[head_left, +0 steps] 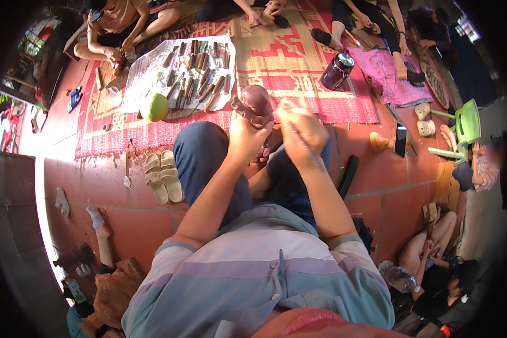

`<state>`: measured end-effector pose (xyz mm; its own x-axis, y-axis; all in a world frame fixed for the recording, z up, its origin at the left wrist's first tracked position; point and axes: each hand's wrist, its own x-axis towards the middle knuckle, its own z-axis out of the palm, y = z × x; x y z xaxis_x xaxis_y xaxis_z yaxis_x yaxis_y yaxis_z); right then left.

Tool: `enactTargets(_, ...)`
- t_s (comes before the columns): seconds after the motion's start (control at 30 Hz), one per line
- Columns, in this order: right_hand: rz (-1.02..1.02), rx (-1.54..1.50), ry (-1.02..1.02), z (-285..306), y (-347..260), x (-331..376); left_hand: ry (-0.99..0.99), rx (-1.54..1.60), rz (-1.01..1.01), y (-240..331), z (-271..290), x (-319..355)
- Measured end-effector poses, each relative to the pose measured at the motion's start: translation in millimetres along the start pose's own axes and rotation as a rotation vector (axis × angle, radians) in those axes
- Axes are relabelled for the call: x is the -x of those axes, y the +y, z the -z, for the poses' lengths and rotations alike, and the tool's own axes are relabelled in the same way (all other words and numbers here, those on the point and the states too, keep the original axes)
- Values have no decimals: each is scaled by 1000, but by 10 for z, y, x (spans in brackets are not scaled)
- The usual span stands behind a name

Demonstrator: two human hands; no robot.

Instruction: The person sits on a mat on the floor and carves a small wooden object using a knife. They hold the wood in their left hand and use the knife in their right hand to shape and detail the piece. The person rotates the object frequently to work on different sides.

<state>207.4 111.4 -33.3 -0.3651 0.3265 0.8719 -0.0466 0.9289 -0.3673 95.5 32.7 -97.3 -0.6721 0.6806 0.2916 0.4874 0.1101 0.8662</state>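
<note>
A reddish-brown wood carving (254, 102) with a rounded top is upright between my raised knees. My left hand (247, 134) is closed around its middle, fingers toward me. Part of the carving shows again below that hand, near my feet. My right hand (305, 134) is just right of the carving, closed and smeared by motion. A thin dark line runs along its palm side, but blur hides what it holds. Beyond my hands, several dark-handled carving tools (204, 89) lie in rows on a white sheet (143, 76).
A green round fruit (154, 107) sits at the sheet's near edge. On the red patterned mat (287, 59) stands a dark flask (338, 71). Beige sandals (164, 177) lie left of my knee. Other people sit around, and a green chair (467, 123) stands at right.
</note>
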Motion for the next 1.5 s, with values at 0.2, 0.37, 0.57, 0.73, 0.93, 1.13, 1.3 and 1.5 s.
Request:
enactTargets(0.2,-266,-164,-191,-140,-70,-33,58,-29,-111,-2,18,-7)
enactTargets(0.37,-333,-170,99,-20,87,-154,-55,56,76,107,59,20)
enactTargets(0.57,-68,-95,-100,-171,34,-75,-42,72,-47,42,36,-22)
enactTargets(0.73,-223,-227,-65,-124,-67,-102,-37,15,13,94,56,9)
enactTargets(0.93,-134,-96,87,-94,43,-110,-85,-50,73,61,57,32)
enactTargets(1.13,-268,-220,-132,-135,-29,-35,9,-60,-106,7,5,-9)
enactTargets(1.3,-343,-249,4,30,93,-2,-12,-51,15,49,21,43)
enactTargets(1.5,-144,-151,-53,-46,-15,-79,-3,-57,-29,32,22,17)
